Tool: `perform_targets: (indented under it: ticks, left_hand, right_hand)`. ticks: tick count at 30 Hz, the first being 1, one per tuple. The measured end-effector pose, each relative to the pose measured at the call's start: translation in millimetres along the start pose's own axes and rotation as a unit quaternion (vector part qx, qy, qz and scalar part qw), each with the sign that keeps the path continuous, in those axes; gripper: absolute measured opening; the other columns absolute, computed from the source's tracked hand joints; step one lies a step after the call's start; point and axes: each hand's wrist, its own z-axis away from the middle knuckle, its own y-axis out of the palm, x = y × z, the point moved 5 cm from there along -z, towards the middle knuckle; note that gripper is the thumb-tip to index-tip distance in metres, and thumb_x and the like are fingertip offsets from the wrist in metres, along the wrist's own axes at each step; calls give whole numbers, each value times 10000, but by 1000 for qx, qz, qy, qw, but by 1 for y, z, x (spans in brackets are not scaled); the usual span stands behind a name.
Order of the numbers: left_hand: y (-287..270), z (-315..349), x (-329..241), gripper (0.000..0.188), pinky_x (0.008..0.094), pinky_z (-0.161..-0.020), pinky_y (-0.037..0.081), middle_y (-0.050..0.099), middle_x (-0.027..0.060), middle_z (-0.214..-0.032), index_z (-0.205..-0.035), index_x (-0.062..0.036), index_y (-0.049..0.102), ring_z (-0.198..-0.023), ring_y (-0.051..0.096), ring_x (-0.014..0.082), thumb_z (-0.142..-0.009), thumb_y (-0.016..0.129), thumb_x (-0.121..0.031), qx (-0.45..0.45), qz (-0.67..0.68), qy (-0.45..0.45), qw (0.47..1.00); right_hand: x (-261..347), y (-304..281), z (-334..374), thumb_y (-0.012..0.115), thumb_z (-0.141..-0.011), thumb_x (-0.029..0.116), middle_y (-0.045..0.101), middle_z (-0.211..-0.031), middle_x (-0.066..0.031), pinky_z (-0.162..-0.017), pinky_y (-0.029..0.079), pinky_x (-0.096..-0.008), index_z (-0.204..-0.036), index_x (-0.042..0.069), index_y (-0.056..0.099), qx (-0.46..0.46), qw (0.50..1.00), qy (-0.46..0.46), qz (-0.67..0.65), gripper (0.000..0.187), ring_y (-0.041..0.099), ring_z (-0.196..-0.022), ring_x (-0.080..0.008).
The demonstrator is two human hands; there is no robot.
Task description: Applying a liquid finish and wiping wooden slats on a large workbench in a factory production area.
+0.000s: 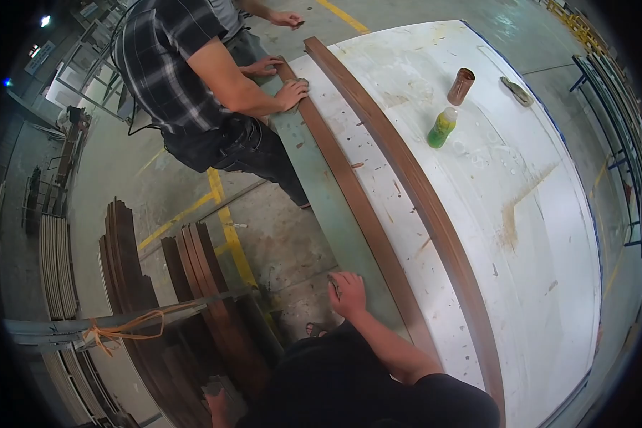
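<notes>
At the near edge of the green-topped strip, my right hand [347,294] is curled round a small dark thing too small to name. Low on the left, my left hand [218,408] hangs beside the dark brown profiles; its fingers are mostly hidden, and a greyish shape shows just above it. A flat brown strip [358,196] runs lengthwise on the green surface [322,194] near my right forearm. Farther right, a thicker brown profile [414,187] lies along the white tabletop [542,285]. A co-worker's hands [292,94] press on the flat strip's far end.
A green-and-yellow bottle [442,128], a brown can [461,86] and a crumpled greyish object [516,91] stand or lie on the table. Dark brown profiles [125,250] stack at left, behind a grey bar [57,329] with orange cord [125,329]. The co-worker [185,64] stands at the far left side.
</notes>
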Motion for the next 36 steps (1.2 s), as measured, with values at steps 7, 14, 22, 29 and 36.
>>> perform_targets:
  ticks: [7,14,22,29,36]
  left_hand:
    - [10,-12,-10,946,459,-1018,490,575,219,-1395,-1531,71,352,-1268,576,319,-807,835,-300,70,85,71,991]
    - [8,-6,14,975,470,-1052,488,505,228,-1495,-1547,59,320,-1345,540,343,-815,842,-317,57,36,-52,996]
    - [7,7,-5,727,446,-983,543,669,198,-1272,-1374,34,512,-1158,661,312,-784,851,-222,27,48,-34,998]
    - [-7,15,-9,749,443,-964,545,651,192,-1272,-1397,9,485,-1148,651,309,-796,853,-246,30,15,-50,998]
    - [-24,16,-46,766,453,-996,527,595,179,-1330,-1435,-19,432,-1199,608,309,-828,828,-267,64,53,-53,995]
  right_hand:
    - [6,-1,-1,719,-857,174,681,-1062,-64,-839,456,-429,-1133,101,710,2,999,-12,30,286,622,-989,-288]
    - [8,4,-4,714,-854,174,678,-1049,-55,-831,450,-426,-1130,106,714,12,999,-13,34,284,619,-986,-278]
    - [7,1,-5,710,-845,170,680,-1033,-46,-819,443,-421,-1119,110,714,11,999,-12,46,280,619,-974,-274]
    - [10,0,-6,715,-841,161,684,-1034,-55,-825,443,-429,-1113,102,712,16,999,-7,32,278,614,-960,-287]
    - [6,-2,-8,709,-840,167,670,-1014,-44,-801,436,-415,-1088,111,700,15,1000,-3,22,254,610,-936,-267]
